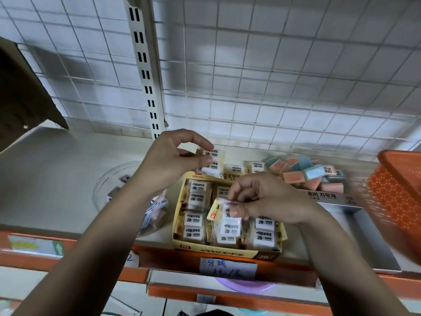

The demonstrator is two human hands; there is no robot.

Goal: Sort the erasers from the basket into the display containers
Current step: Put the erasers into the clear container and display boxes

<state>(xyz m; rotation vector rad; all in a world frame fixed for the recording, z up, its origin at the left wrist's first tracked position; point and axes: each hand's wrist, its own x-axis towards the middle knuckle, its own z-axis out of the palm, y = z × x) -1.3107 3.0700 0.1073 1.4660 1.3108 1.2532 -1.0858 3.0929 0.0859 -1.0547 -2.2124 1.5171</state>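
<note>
Both hands grasp packets mid-frame. Left hand [170, 164] pinches an eraser packet [213, 164] upright, long axis vertical, over the yellow display box [227, 253]'s far edge. Right hand [264, 199] pinches a second packet [227, 218], slightly tilted, above its standing 2B erasers [193, 226]. Further right, a grey box [328, 197] holds pink-and-blue erasers [293, 177]; an orange basket [391, 197] sits at the right edge.

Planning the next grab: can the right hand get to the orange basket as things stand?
Probably yes: only the low grey box lies between the right hand and the basket, though the hand pinches an eraser pack to set down first.
</note>
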